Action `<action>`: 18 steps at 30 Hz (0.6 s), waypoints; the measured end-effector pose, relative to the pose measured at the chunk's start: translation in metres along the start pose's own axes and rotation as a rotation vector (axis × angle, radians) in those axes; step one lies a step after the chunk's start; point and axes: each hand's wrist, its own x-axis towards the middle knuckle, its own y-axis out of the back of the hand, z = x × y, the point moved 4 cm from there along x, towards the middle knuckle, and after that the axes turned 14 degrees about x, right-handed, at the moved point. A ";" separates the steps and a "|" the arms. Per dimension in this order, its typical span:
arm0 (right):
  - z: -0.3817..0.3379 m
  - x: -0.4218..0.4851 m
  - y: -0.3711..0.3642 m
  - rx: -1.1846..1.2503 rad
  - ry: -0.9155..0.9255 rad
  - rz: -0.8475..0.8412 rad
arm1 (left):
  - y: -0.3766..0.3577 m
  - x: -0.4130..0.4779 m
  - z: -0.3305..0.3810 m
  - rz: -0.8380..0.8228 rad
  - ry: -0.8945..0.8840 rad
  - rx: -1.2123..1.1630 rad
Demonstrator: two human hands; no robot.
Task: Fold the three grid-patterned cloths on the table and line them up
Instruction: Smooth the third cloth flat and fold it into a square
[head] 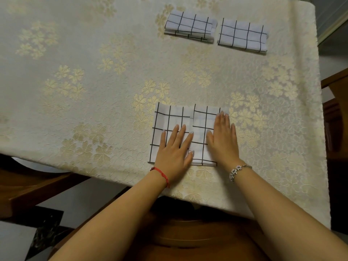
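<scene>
A white cloth with a black grid [174,117] lies partly folded near the table's front edge; its right part is folded over onto the middle. My left hand [175,147] lies flat on its lower left half, fingers straight. My right hand [223,137] presses flat on the folded right part, fingertips near the cloth's far right corner. Two more grid cloths lie folded side by side at the far right: one [190,27] on the left, the other [243,35] on the right, with a narrow gap between them.
The table carries a cream cloth with pale gold flowers [84,81]. Its right edge [320,102] drops off beside dark wooden furniture. A wooden chair [197,236] sits under the front edge, and another wooden piece [33,187] stands at the lower left.
</scene>
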 end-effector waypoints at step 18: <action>0.017 -0.003 -0.001 -0.178 0.083 -0.015 | 0.000 -0.001 -0.002 -0.053 -0.015 -0.041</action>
